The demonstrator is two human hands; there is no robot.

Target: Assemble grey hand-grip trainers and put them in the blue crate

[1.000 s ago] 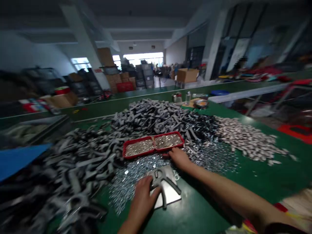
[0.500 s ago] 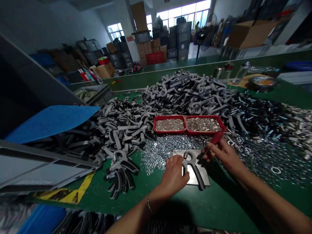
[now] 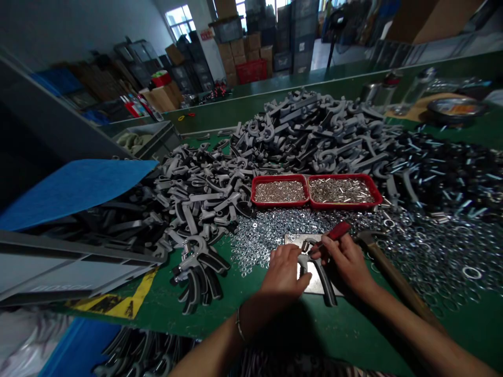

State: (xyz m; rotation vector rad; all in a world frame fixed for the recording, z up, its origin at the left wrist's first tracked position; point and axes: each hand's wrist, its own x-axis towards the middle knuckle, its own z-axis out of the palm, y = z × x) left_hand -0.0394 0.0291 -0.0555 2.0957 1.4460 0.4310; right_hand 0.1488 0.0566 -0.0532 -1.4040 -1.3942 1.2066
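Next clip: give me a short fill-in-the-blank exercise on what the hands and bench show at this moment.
1. The left hand steadies a grey hand-grip part that lies on a small ____ plate.
2. The right hand holds a tool with a ____ handle.
3. Behind the plate stand two red trays filled with small ____ parts.
4. A hammer lies on the ____ side of the right hand.

Missing words: metal; red; metal; right
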